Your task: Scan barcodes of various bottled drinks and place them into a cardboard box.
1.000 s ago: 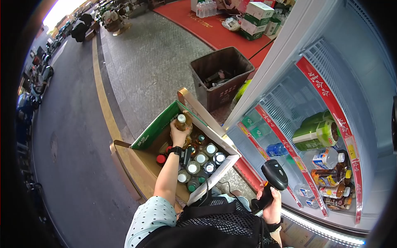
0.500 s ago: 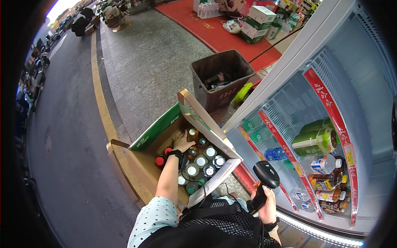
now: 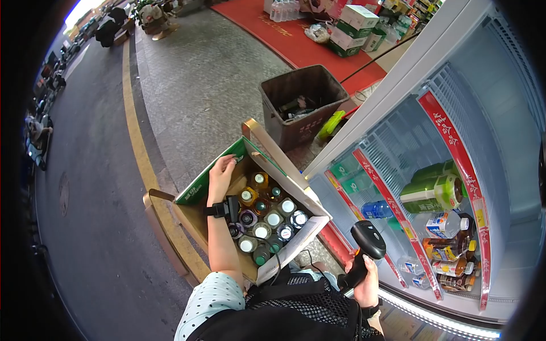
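An open cardboard box [image 3: 196,219] with a green side flap [image 3: 199,184] holds several upright bottles [image 3: 274,220] with white, dark green and other caps. Amber bottles [image 3: 248,196] stand near its far end. My left hand [image 3: 220,176] is at the green flap, its fingers curled at the upper edge. A black device is strapped at that wrist, and a thin cable runs down from it. Held upright in my right hand [image 3: 367,281] is a black handheld barcode scanner [image 3: 368,241], between the box and the open drinks fridge.
Bottles lie on the shelves of the drinks fridge [image 3: 495,142] at right. A brown bin [image 3: 301,133] with rubbish stands beyond the box. Brown curved arms [image 3: 162,233] flank the box. Farther off, stacked cartons [image 3: 355,28] rest on a red mat [image 3: 267,28]; a road runs along the left.
My left hand has risen from among the bottles to the box's green flap. Amber bottles it covered now show, and the red caps are out of sight. The scanner has barely moved.
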`<state>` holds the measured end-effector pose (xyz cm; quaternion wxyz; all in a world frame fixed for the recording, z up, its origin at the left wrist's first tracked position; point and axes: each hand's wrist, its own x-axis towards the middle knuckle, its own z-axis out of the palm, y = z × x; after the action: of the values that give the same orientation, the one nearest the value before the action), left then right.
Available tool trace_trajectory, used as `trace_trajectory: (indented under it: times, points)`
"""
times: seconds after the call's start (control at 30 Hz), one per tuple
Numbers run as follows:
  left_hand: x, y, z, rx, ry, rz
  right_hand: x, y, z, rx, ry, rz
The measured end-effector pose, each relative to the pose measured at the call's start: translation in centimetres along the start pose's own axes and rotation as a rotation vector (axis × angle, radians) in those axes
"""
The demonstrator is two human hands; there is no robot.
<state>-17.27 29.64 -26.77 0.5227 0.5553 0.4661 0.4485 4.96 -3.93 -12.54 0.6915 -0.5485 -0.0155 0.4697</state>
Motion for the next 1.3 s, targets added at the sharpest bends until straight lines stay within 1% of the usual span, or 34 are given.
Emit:
trace_trajectory:
  times: [0.07, 0.13, 0.17, 0.2, 0.27, 0.3, 0.33, 0.4, 0.47, 0.5, 0.53, 0.6, 0.63, 0.67, 0.73, 0.77, 0.83, 0.87, 0.93, 0.97, 1.03, 1.1, 1.17, 1.2, 1.23, 1.3]
  points:
    - [-0.3, 0.3, 0.4, -0.017, 0.017, 0.015, 0.1, 0.0, 0.1, 0.022, -0.018, -0.039]
    - [-0.8, 1.3, 1.2, 0.252, 0.039, 0.082, 0.0, -0.1, 0.4, 0.027, -0.034, -0.033]
    - [-0.7, 0.9, 1.5, 0.281, -0.015, 0.075, 0.0, -0.1, 0.4, 0.031, -0.051, -0.028]
    - [-0.6, 0.0, 1.8, 0.240, -0.087, 0.021, 0.0, 0.1, 0.3, 0.031, -0.049, -0.029]
    - [-0.3, -2.2, 2.9, 0.281, -0.202, -0.039, 0.3, 0.5, -0.2, 0.009, -0.040, -0.009]
    - [-0.7, -1.7, 3.7, 0.432, -0.233, -0.085, 0.3, 0.4, -0.2, 0.006, -0.040, -0.010]
    - [-0.6, -3.4, 4.6, 0.629, -0.270, -0.021, 0.4, 0.5, -0.1, 0.012, -0.043, 0.002]
    - [-0.9, -8.5, 6.4, 0.821, -0.281, -0.032, 0.4, 0.6, 0.0, 0.017, -0.046, 0.016]
    - [-1.0, -12.9, 7.1, 0.603, -0.302, -0.150, 0.6, 0.8, 0.2, -0.043, -0.035, 0.008]
    - [-0.5, -13.9, 7.4, 0.657, -0.275, -0.254, 0.6, 0.8, 0.2, -0.044, -0.036, 0.005]
    - [0.0, -14.9, 7.4, 0.654, -0.275, -0.253, 0.6, 0.7, 0.2, -0.042, -0.042, 0.012]
    - [1.0, -15.0, 7.6, 0.651, -0.245, -0.304, 0.5, 0.7, -0.1, -0.043, -0.045, 0.019]
    - [1.7, -16.2, 7.6, 0.704, -0.261, -0.274, 0.6, 0.8, -0.2, -0.029, -0.029, 0.030]
    - [1.9, -16.0, 7.4, 0.704, -0.261, -0.275, 0.7, 0.8, -0.3, -0.013, -0.015, 0.040]
    - [2.3, -15.5, 7.3, 0.679, -0.363, -0.338, 0.6, 0.6, 0.0, -0.010, -0.025, 0.028]
    - [2.1, -15.1, 7.3, 0.680, -0.359, -0.331, 0.7, 0.5, 0.1, -0.006, -0.034, 0.015]
    - [1.3, -14.3, 7.3, 0.645, -0.205, -0.361, 0.7, 0.4, -0.3, 0.004, -0.038, 0.015]
    - [1.6, -14.5, 7.2, 0.649, -0.206, -0.353, 0.7, 0.4, -0.5, 0.010, -0.038, 0.022]
    - [2.0, -14.9, 6.8, 0.624, -0.299, -0.446, 0.8, 0.4, -1.1, 0.021, -0.040, 0.030]
    - [1.7, -14.8, 6.9, 0.669, -0.219, -0.369, 0.8, 0.4, -1.4, 0.024, -0.043, 0.043]
    - [1.6, -14.2, 6.4, 0.680, -0.221, -0.353, 0.6, 0.4, -1.8, 0.051, -0.048, 0.031]
    - [1.1, -11.2, 6.0, 0.635, -0.225, -0.351, 0.2, -0.2, -1.2, 0.097, -0.035, -0.009]
    - [1.5, -9.9, 5.0, 0.647, -0.259, -0.328, 0.3, -0.3, -1.1, 0.106, -0.013, -0.032]
    - [1.2, -6.7, 4.9, 0.649, -0.292, -0.308, 0.4, -0.3, -1.2, 0.107, 0.010, -0.056]
    - [0.2, -3.2, 4.9, 0.694, -0.249, -0.242, 0.5, -0.4, -1.3, 0.132, -0.022, -0.047]
    - [-1.5, 1.8, 4.5, 0.631, -0.169, -0.133, 0.4, -0.8, -1.7, 0.149, -0.065, -0.033]
